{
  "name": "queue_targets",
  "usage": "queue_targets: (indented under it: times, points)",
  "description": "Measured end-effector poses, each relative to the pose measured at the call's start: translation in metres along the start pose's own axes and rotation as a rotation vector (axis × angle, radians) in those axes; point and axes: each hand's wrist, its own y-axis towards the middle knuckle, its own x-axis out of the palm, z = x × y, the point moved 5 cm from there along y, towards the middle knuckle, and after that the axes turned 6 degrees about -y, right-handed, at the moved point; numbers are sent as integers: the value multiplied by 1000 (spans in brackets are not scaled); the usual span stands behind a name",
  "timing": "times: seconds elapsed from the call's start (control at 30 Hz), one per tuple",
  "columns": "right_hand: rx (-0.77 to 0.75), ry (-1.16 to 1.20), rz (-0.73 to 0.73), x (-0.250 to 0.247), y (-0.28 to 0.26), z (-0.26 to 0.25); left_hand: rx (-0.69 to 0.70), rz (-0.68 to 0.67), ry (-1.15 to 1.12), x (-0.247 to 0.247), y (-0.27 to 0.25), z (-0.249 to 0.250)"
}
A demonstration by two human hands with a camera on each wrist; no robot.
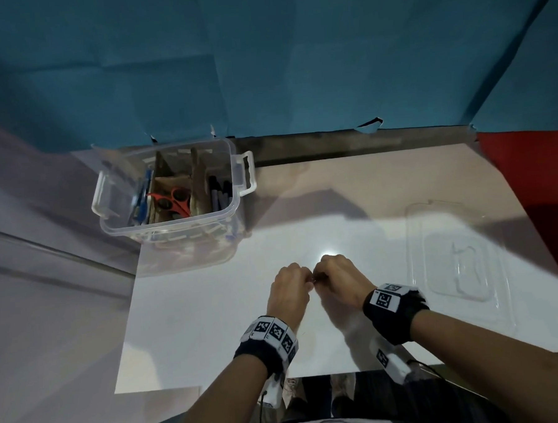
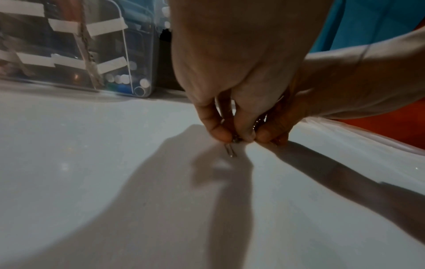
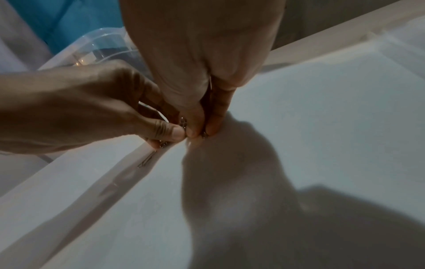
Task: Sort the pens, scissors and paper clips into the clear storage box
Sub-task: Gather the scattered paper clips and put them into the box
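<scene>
Left hand: the left hand (image 1: 289, 283) hovers low over the white sheet (image 1: 212, 312), its thumb and fingertips (image 2: 219, 133) curled down and pinching small metal paper clips (image 2: 231, 151).
Right hand: the right hand (image 1: 336, 278) meets the left fingertip to fingertip, its fingers (image 3: 212, 125) curled and pinching the same cluster of clips.
Paper clips: they sit at the meeting point of both hands, just above the sheet; one hangs below the left fingertips. How many there are cannot be told.
Lid: a clear lid (image 1: 458, 266) lies flat on the sheet, right of the hands and well apart from them.
Clear storage box: the clear storage box (image 1: 171, 223) stands at the far left corner of the sheet, split by cardboard dividers (image 1: 200, 180).
Box contents: blue pens (image 1: 141, 199) in the left compartment, red scissors (image 1: 173, 200) in the middle, dark pens (image 1: 220, 193) in the right.
Backdrop: blue cloth (image 1: 263, 57) hangs behind.
</scene>
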Motion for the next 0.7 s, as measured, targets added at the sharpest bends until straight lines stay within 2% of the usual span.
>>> queue_targets:
  times: [0.17, 0.33, 0.53, 0.7]
  points:
    - [63, 49, -67, -12, 20, 8, -102, 5, -93, -12, 13, -8]
    - [164, 207, -106, -30, 30, 20, -198, 23, -230, -27, 28, -32]
    - [163, 279, -49, -66, 42, 10, -88, 31, -322, -63, 29, -16]
    - [73, 321, -6, -114, 66, -35, 76, 95, -315, -129, 22, 18]
